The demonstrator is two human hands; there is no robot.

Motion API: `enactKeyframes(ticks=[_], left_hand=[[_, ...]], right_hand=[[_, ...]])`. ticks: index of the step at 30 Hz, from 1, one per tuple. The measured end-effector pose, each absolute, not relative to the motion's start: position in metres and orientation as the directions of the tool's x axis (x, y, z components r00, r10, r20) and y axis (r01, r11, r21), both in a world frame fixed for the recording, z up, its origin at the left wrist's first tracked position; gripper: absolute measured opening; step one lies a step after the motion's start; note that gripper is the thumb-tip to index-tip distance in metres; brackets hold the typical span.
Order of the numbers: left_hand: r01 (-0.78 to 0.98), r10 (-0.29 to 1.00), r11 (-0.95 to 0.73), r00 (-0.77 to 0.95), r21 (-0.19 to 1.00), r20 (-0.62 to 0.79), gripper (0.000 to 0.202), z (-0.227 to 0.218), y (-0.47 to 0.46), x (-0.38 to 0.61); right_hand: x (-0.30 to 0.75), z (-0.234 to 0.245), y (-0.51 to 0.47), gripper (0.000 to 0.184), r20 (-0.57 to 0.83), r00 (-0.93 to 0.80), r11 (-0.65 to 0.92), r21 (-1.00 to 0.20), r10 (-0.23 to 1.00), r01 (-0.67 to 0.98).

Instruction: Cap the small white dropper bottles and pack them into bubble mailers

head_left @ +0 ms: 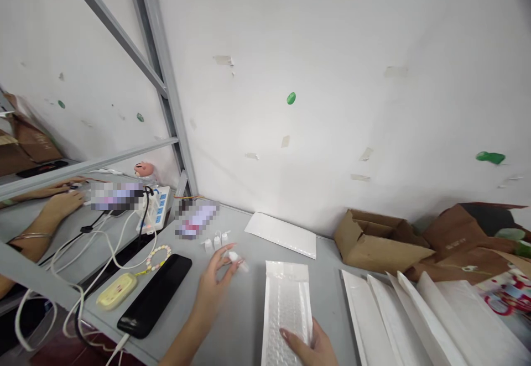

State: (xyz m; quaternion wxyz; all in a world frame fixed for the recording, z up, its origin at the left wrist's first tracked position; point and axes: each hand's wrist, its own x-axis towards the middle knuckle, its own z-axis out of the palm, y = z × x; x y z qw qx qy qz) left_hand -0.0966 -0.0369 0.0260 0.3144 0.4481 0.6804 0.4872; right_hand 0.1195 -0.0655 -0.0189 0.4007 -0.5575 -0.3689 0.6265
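Observation:
My left hand (215, 275) is closed in a pinch, with thumb and fingers on a small white piece (233, 256). A translucent bit shows by the fingertips; its exact kind is too small to make out. Just beyond that hand stand several similar small white pieces (217, 241) on the grey table (236, 310). My right hand (309, 346) grips the lower right edge of a white bubble mailer (287, 299), thumb on top and fingers at its side. Against the wall, a second white bubble mailer (282, 235) lies flat on the table.
White mailers (398, 322) stack at the right, before an open cardboard box (379, 239) and brown bags (460, 239). On the left lie a black power bank (155, 294), a yellow case (117, 291), a power strip (155, 211) and cables. Another person's hand (64, 205) works beyond the metal frame (166, 78).

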Motion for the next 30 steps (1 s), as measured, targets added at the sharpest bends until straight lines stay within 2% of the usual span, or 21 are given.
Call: enactKeyframes(ticks=[2, 4, 8, 11, 14, 18, 23, 30], left_hand=[[0.159, 0.959, 0.001, -0.279, 0.987, 0.044, 0.032, 0.038, -0.03, -0.08], [0.154, 0.96, -0.087, -0.251, 0.984, 0.124, 0.026, 0.047, -0.02, -0.066], [0.376, 0.971, -0.172, -0.092, 0.91, 0.221, 0.014, 0.052, -0.003, -0.048], [0.504, 0.983, -0.178, 0.05, 0.845, 0.177, 0.014, 0.051, -0.002, -0.043], [0.559, 0.987, -0.153, 0.125, 0.815, 0.099, 0.019, 0.051, -0.005, -0.045], [0.557, 0.988, -0.142, 0.134, 0.818, 0.08, 0.041, 0.049, -0.007, -0.051], [0.566, 0.981, -0.19, 0.15, 0.802, 0.127, 0.021, 0.043, -0.004, -0.051], [0.459, 0.982, -0.183, 0.128, 0.869, 0.139, 0.025, 0.047, -0.001, -0.044]], right_hand=[[0.117, -0.016, -0.066, 0.059, -0.372, -0.086, -0.379, -0.921, 0.924, -0.091], [0.116, -0.014, -0.066, 0.057, -0.348, -0.101, -0.356, -0.931, 0.932, -0.079], [0.118, -0.015, -0.067, 0.054, -0.309, -0.1, -0.317, -0.946, 0.946, -0.066], [0.12, -0.016, -0.068, 0.054, -0.293, -0.1, -0.302, -0.949, 0.951, -0.091], [0.121, -0.017, -0.068, 0.054, -0.286, -0.102, -0.296, -0.949, 0.953, -0.11], [0.122, -0.017, -0.068, 0.057, -0.305, -0.095, -0.314, -0.943, 0.948, -0.111], [0.121, -0.017, -0.068, 0.058, -0.309, -0.107, -0.321, -0.939, 0.945, -0.123], [0.12, -0.017, -0.069, 0.056, -0.295, -0.109, -0.308, -0.943, 0.949, -0.128]])
